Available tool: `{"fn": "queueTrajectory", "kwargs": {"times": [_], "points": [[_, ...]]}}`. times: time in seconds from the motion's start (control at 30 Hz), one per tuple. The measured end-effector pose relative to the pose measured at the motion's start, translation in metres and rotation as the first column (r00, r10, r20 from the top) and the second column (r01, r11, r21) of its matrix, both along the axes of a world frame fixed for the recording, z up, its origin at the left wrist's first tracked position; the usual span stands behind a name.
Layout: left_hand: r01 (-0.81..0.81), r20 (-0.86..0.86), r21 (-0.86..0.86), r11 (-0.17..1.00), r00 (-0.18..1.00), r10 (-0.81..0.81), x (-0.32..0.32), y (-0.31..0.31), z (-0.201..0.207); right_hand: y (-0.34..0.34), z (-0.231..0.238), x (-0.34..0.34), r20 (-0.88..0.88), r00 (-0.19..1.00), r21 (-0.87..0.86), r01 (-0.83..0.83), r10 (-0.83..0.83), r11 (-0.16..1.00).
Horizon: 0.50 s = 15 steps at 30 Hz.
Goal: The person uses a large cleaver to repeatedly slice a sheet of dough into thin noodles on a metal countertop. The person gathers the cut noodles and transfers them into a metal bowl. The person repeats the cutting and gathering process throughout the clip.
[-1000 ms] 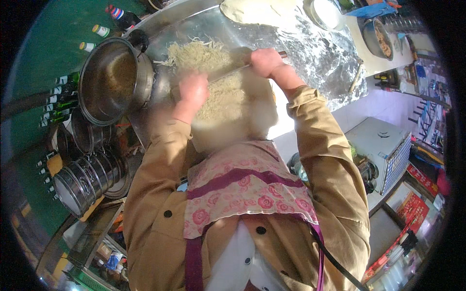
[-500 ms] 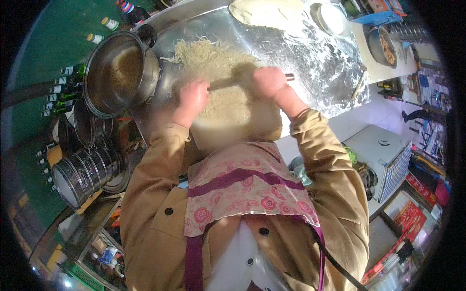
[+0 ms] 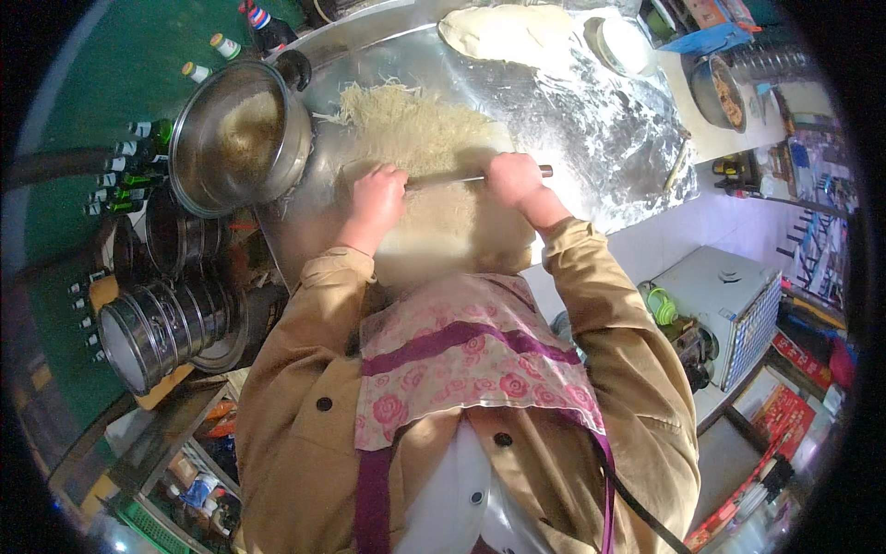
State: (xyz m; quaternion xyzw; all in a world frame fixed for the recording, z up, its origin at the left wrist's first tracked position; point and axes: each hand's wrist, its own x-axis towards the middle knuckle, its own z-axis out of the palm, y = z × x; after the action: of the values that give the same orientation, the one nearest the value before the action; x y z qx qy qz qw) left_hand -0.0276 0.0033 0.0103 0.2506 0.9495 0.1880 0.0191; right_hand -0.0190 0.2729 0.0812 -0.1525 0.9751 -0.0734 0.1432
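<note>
My left hand (image 3: 377,198) and my right hand (image 3: 513,179) grip the two ends of a long, thin knife (image 3: 445,181). A dark handle end sticks out past my right fist. The knife lies crosswise over a pale layer, apparently dough, on a light board (image 3: 452,249) close to my apron. Just beyond the blade spreads a heap of thin, pale yellow noodle strands (image 3: 397,115). Haze over the lower picture blurs the board's near part, and I cannot tell how deep the blade sits.
A big steel pot (image 3: 291,152) stands left of the noodles. On the floured metal table (image 3: 581,138) lie a large dough sheet (image 3: 503,32) and a white bowl (image 3: 626,46). A bowl of food (image 3: 726,92) sits at right. Green bottles (image 3: 138,152) and stacked sieves (image 3: 166,328) line the left.
The knife and both hands are slightly lower in the picture, nearer my body, and the knife lies more level. The whole view has shifted a little. Both hands keep their grip.
</note>
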Motion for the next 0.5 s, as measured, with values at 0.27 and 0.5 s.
{"fn": "queueTrajectory", "kwargs": {"times": [0.27, 0.5], "points": [[-0.004, 0.067, 0.039, 0.999, 0.998, 0.001, 0.015, -0.004, 0.014, 0.008, 0.0, 0.013, 0.109, 0.991, 0.113, 0.062, -0.075, 0.992], [0.054, 0.106, -0.08, 0.995, 0.993, -0.046, 0.008, 0.004, 0.003, 0.007, 0.008, 0.029, 0.018, 0.998, -0.042, 0.067, -0.066, 0.997]]}}
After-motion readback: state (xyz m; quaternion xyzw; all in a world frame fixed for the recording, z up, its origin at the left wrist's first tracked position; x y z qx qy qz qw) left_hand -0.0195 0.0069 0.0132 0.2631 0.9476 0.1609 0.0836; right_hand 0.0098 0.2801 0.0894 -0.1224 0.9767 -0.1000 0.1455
